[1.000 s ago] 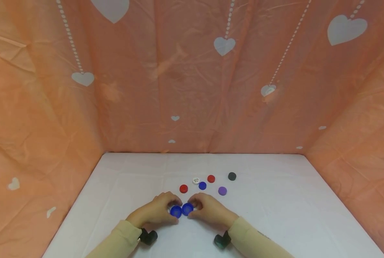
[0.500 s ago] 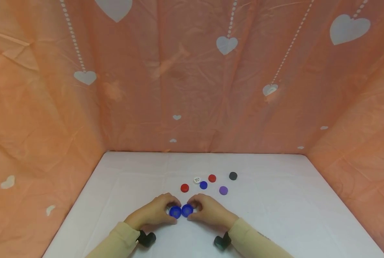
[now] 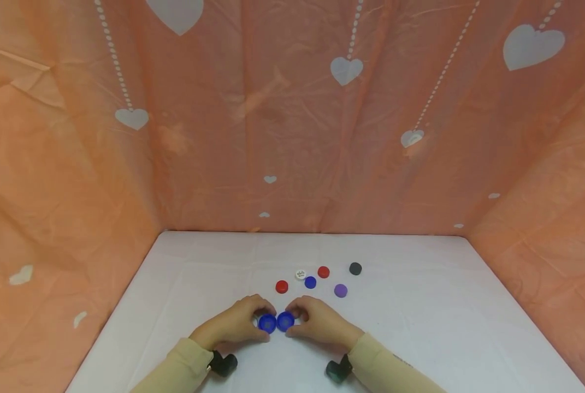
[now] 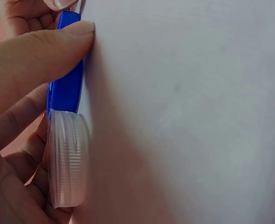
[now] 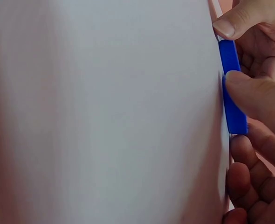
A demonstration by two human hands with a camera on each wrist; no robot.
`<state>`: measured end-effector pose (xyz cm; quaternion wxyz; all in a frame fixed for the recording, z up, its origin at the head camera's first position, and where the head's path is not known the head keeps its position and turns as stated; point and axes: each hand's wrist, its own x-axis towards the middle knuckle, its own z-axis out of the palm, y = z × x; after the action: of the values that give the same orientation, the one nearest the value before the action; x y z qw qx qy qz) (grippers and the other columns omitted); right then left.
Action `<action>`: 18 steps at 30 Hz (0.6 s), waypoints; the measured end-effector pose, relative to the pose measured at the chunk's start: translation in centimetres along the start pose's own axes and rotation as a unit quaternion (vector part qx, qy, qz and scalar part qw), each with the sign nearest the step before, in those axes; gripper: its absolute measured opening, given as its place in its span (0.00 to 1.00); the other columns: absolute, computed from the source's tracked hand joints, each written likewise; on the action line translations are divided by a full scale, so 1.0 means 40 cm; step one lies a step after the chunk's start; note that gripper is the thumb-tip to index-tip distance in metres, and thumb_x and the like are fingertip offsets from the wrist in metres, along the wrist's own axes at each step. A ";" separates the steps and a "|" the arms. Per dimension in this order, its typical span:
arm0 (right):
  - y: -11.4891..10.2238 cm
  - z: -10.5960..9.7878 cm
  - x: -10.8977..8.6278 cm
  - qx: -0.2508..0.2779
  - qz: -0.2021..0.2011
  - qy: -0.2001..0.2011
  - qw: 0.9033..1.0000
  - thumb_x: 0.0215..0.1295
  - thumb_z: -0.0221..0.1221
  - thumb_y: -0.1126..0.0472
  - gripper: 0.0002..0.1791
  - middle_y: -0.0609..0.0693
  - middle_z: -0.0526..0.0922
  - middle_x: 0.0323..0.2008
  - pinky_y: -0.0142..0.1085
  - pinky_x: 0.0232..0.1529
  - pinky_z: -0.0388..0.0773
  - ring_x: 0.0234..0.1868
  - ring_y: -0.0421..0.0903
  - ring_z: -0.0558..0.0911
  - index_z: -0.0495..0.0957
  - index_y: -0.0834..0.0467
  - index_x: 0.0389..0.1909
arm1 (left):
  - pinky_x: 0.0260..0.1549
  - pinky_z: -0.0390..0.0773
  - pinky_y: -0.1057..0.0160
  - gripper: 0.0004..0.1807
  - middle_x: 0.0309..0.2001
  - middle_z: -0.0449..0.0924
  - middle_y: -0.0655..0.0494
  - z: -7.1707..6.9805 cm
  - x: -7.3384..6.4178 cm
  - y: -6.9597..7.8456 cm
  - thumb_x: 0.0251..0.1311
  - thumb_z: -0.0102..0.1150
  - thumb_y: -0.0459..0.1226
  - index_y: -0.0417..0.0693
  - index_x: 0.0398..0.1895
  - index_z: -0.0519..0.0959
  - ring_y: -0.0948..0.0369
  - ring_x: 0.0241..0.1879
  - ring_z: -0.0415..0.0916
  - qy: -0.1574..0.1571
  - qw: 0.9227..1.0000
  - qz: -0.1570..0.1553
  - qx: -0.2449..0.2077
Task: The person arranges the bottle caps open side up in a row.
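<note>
My left hand (image 3: 240, 321) pinches a blue bottle cap (image 3: 267, 323) between thumb and fingers, its hollow side up. A second blue bottle cap (image 3: 285, 321), also hollow side up, is pinched by my right hand (image 3: 319, 322). The two caps sit side by side, edges meeting, close over the white table. In the left wrist view, a clear ribbed cap (image 4: 68, 158) rests against the curled fingers of the left hand, beside the blue cap (image 4: 65, 95). The right thumb (image 5: 240, 79) presses on the rim of its blue cap (image 5: 235, 109) in the right wrist view.
Beyond the hands lie loose caps: a red one (image 3: 282, 287), a white one with print (image 3: 300, 274), a blue one (image 3: 310, 282), another red one (image 3: 324, 272), a purple one (image 3: 341, 290) and a black one (image 3: 355, 268). An orange cloth (image 3: 302, 136) encloses the white table (image 3: 420, 305).
Both hands have drawn the two blue caps very slightly toward the person, keeping them side by side. The grips look the same, and the view has shifted a little.
</note>
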<state>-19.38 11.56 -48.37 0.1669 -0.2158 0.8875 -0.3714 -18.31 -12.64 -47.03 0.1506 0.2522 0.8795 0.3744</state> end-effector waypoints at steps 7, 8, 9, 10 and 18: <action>0.007 -0.011 0.006 0.037 0.008 0.005 0.999 0.53 0.68 0.40 0.23 0.36 0.78 0.37 0.38 0.44 0.73 0.40 0.40 0.75 0.79 0.42 0.49 | 0.52 0.70 0.51 0.27 0.44 0.76 0.64 -0.009 0.006 -0.009 0.46 0.75 0.45 0.50 0.51 0.79 0.59 0.48 0.71 -0.001 1.000 -0.012 -0.015; 0.009 -0.015 0.009 0.048 0.013 0.010 0.999 0.54 0.68 0.40 0.23 0.37 0.79 0.37 0.38 0.44 0.73 0.40 0.41 0.76 0.79 0.42 0.49 | 0.52 0.70 0.50 0.28 0.45 0.77 0.63 -0.014 0.010 -0.010 0.46 0.75 0.45 0.49 0.52 0.78 0.58 0.48 0.71 0.002 1.000 -0.014 -0.025; 0.010 -0.018 0.013 0.061 0.019 0.019 0.998 0.54 0.67 0.40 0.23 0.38 0.79 0.37 0.38 0.44 0.74 0.40 0.41 0.76 0.78 0.43 0.49 | 0.52 0.70 0.50 0.29 0.45 0.77 0.61 -0.021 0.015 -0.011 0.47 0.75 0.46 0.48 0.53 0.78 0.58 0.48 0.71 0.008 0.999 -0.016 -0.037; 0.011 -0.022 0.019 0.075 0.023 0.029 0.996 0.55 0.67 0.40 0.22 0.39 0.80 0.36 0.39 0.45 0.74 0.40 0.42 0.77 0.78 0.45 0.49 | 0.51 0.71 0.50 0.29 0.46 0.78 0.60 -0.029 0.021 -0.012 0.48 0.74 0.46 0.47 0.54 0.78 0.57 0.48 0.72 0.017 0.999 -0.017 -0.047; 0.001 -0.035 0.069 0.125 0.035 0.087 0.988 0.58 0.67 0.46 0.24 0.44 0.81 0.36 0.38 0.43 0.77 0.41 0.44 0.79 0.76 0.53 0.51 | 0.44 0.74 0.57 0.23 0.42 0.78 0.52 -0.085 0.094 -0.030 0.54 0.71 0.38 0.43 0.53 0.78 0.58 0.41 0.74 0.059 0.993 -0.032 -0.094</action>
<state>-22.38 11.03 -47.84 0.1277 -0.1294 0.8521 -0.4908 -23.38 -13.22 -45.91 0.1336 0.1860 0.8554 0.4647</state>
